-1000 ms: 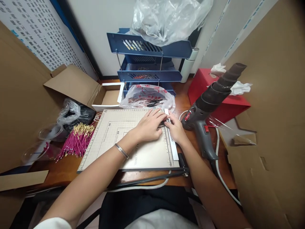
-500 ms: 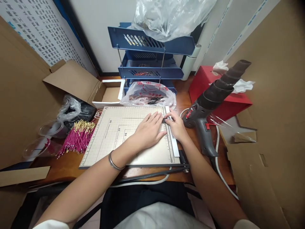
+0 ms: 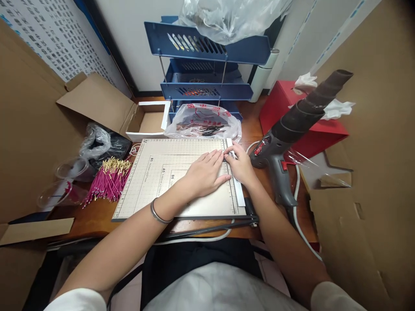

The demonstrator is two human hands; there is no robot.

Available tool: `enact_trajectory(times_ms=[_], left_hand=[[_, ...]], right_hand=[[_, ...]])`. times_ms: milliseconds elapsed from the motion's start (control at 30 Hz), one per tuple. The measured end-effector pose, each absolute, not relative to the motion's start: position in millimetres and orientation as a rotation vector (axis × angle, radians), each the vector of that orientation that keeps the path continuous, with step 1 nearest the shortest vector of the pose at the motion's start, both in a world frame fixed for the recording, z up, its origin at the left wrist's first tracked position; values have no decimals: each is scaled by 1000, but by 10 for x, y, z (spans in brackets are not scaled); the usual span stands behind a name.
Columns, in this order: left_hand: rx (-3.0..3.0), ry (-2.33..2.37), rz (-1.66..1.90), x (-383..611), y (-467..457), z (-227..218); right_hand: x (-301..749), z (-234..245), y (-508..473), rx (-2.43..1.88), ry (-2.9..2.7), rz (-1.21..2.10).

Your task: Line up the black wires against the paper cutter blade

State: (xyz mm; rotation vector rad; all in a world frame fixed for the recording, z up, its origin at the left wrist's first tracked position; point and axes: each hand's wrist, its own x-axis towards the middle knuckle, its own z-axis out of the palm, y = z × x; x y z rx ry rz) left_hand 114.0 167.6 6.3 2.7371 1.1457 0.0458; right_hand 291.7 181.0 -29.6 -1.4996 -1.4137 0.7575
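Observation:
A beige grid paper-cutter board (image 3: 162, 181) lies on the wooden desk in front of me. My left hand (image 3: 204, 172) lies flat on its right part, fingers together, pressing small black tube pieces (image 3: 223, 159) that barely show at my fingertips. My right hand (image 3: 241, 166) meets it from the right, fingertips pinched on the same pieces at the white ruler strip (image 3: 239, 194) along the board's right edge. The cutter's black blade arm (image 3: 210, 229) lies swung out along the near edge.
A grey heat gun (image 3: 285, 138) stands right of the board, its cord (image 3: 296, 216) trailing toward me. Magenta gold-tipped wires (image 3: 108, 181) are piled at left beside plastic cups (image 3: 68, 170). A bag of black pieces (image 3: 204, 123), blue trays (image 3: 207, 47), a red box (image 3: 311, 134) and cardboard walls (image 3: 372, 172) surround the desk.
Both hands stay together at the ruler strip. My left fingers have flattened over the black pieces, so less of them shows. The camera view has shifted slightly.

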Motion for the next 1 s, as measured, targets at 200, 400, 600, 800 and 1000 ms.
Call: enact_trajectory(times_ms=[200, 400, 600, 800, 1000], left_hand=[[2769, 1179, 204, 1117, 1690, 95], [2776, 1192, 86, 1133, 1663, 98], [2764, 1145, 5, 1139, 1665, 106], [2752, 1128, -68, 1141, 1677, 127], [2781, 1292, 29, 1148, 1666, 160]], right_hand=[[2918, -284, 1795, -1488, -1417, 756], [2927, -277, 1800, -1515, -1416, 767], [2990, -278, 1806, -1497, -1424, 810], [3011, -278, 1796, -1502, -1484, 789], [3028, -272, 1798, -1507, -1512, 810]])
